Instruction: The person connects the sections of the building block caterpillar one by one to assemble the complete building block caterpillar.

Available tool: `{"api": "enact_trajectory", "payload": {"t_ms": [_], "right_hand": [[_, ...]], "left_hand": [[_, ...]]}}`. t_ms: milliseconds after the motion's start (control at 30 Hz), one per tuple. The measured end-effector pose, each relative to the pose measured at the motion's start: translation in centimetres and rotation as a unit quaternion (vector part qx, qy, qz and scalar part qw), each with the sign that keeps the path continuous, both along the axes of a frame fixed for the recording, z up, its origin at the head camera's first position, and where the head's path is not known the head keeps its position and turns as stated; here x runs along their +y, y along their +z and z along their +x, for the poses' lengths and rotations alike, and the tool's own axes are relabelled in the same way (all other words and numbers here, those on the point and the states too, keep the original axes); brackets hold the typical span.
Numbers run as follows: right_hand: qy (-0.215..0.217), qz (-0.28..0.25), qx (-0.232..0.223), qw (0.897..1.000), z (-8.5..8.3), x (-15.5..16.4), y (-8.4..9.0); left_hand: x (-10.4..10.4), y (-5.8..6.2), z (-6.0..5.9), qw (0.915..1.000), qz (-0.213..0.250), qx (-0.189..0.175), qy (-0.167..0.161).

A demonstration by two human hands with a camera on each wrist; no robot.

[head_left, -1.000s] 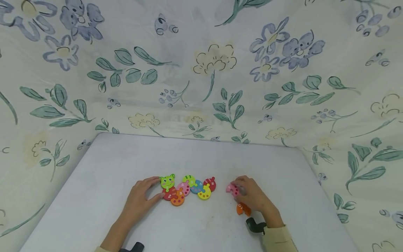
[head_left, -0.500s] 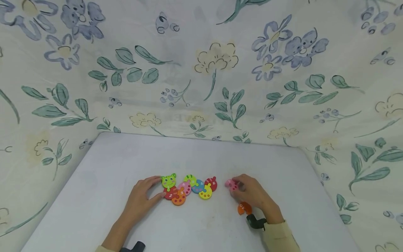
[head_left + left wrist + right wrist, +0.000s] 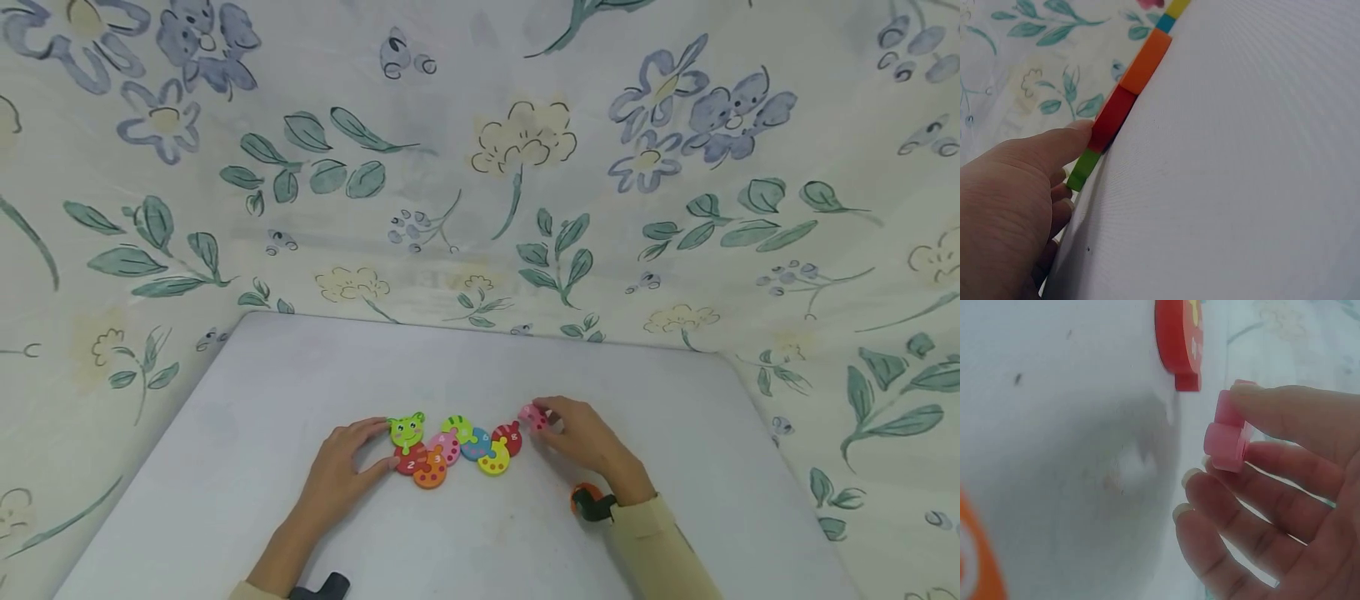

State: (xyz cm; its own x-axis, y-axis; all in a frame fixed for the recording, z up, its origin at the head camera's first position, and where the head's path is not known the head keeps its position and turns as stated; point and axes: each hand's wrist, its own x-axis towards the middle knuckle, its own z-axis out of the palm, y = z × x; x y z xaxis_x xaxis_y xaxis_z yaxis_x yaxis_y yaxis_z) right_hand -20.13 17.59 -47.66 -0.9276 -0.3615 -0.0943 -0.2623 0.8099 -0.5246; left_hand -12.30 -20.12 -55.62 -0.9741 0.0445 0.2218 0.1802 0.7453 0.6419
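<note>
Fingers (image 3: pixel 1285 409) of the right hand (image 3: pixel 581 437) pinch a small pink puzzle piece (image 3: pixel 1227 440), thumb on one flat face and the other fingertips curled under it; the right wrist view shows the piece lifted a little off the desk (image 3: pixel 247 433) and tilted on edge. In the head view that pink piece (image 3: pixel 532 416) sits just right of centre in the frame, close beside the red end piece (image 3: pixel 510 437) of the caterpillar chain (image 3: pixel 457 446), though whether the two touch cannot be made out there. From the right wrist the red end piece (image 3: pixel 1179 340) appears at the top centre, with a narrow gap between its knob and the pink one.

Left of centre, the left hand (image 3: pixel 341 467) rests on the desk with relaxed, nearly straight fingers, the thumb tip pressed against the chain's near end by the green frog-faced head (image 3: pixel 406 430). The left wrist view shows the thumb (image 3: pixel 1054 150) touching the edges of the green (image 3: pixel 1083 169) and red (image 3: pixel 1113 119) pieces, grasping nothing.

An orange piece (image 3: pixel 581 497) lies alone on the desk in the lower right part of the head view, partly hidden by the right wrist's black mount (image 3: pixel 596 508). Flower-printed cloth (image 3: pixel 480 167) fills the upper frame behind the desk.
</note>
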Motion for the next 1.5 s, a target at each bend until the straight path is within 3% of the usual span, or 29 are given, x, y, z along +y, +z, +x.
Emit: {"api": "enact_trajectory", "payload": {"t_ms": [600, 967, 1500], "right_hand": [[0.047, 0.023, -0.019, 0.998, -1.1, -1.6, -0.2], [0.054, 0.048, -0.009, 0.997, -1.6, -2.3, -0.1], [0.053, 0.032, -0.011, 0.998, -1.7, -2.0, -0.7]], "left_hand": [[0.3, 0.4, 0.1, 1.0, 0.0, 0.002, 0.001], [0.2, 0.4, 0.1, 1.0, 0.003, 0.009, 0.001], [0.2, 0.3, 0.2, 1.0, 0.002, 0.002, 0.003]]}}
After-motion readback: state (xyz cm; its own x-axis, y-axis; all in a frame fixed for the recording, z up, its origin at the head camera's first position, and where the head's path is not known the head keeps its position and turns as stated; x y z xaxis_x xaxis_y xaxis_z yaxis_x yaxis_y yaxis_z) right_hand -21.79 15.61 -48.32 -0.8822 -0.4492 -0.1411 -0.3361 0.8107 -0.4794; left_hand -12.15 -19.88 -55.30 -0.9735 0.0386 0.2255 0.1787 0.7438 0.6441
